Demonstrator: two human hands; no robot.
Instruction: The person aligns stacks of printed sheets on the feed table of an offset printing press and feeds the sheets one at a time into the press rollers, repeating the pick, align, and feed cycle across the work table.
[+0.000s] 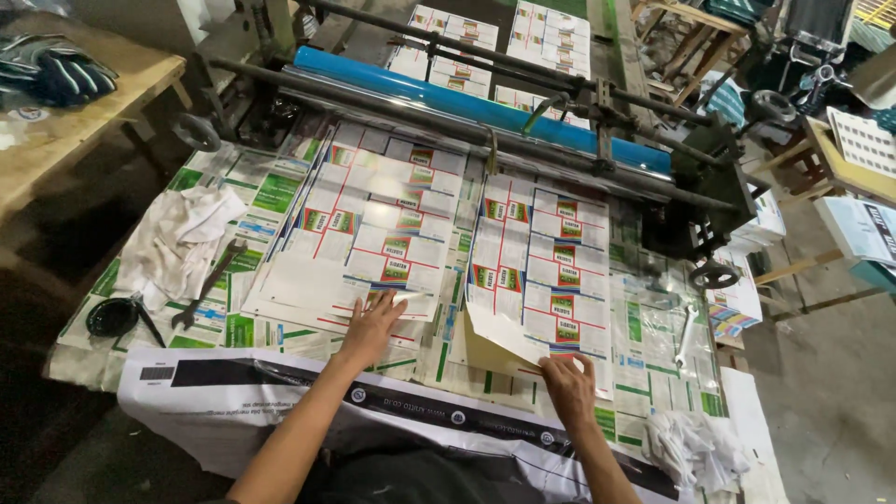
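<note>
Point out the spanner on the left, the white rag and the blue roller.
spanner [207,285], head view, mid-shaft.
white rag [177,238], head view, its middle folds.
blue roller [448,98], head view, bare mid-length.

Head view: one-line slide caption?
Left hand flat on one printed sheet stack, right hand lifting the neighbouring stack's corner.

Glossy paper sheets [546,271], crumpled white cloth [177,243], dull metal wrench [207,285], smooth blue roller [467,98].

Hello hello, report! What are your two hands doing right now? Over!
Left hand flat on left stack of printed sheets. Right hand pinching the lifted corner of right stack. Wrench and white rag lie off left, clear of both.
</note>
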